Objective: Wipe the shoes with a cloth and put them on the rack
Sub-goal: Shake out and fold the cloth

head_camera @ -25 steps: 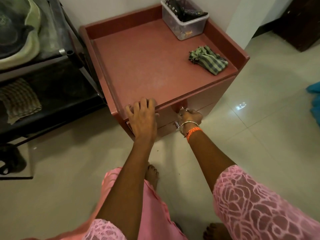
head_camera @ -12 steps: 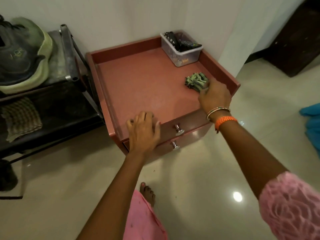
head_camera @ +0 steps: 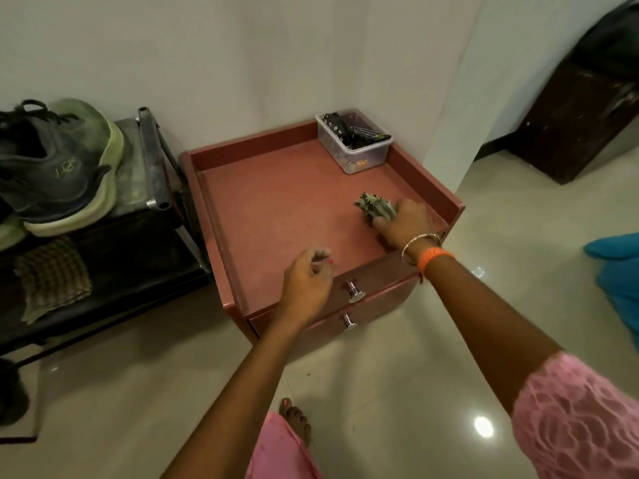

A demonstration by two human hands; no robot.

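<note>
One green striped cloth [head_camera: 375,209] on cabinet worktop [head_camera: 276,216], right side, gripped by curled fingers of right hand [head_camera: 406,224]. Left hand [head_camera: 306,283] above front edge, fingers loosely curled, holding nothing. Dark shoe [head_camera: 58,167] on rack [head_camera: 152,160], left of cabinet. Clear plastic box [head_camera: 356,143] at rear corner.

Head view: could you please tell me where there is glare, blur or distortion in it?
Head view: a bright lamp reflection glares off the floor at lower right; the left hand has motion-blurred fingertips; the right hand gripping the cloth is sharper; the rack at left sits in dim shadow; wide-angle bending curves the wall edges.
</note>
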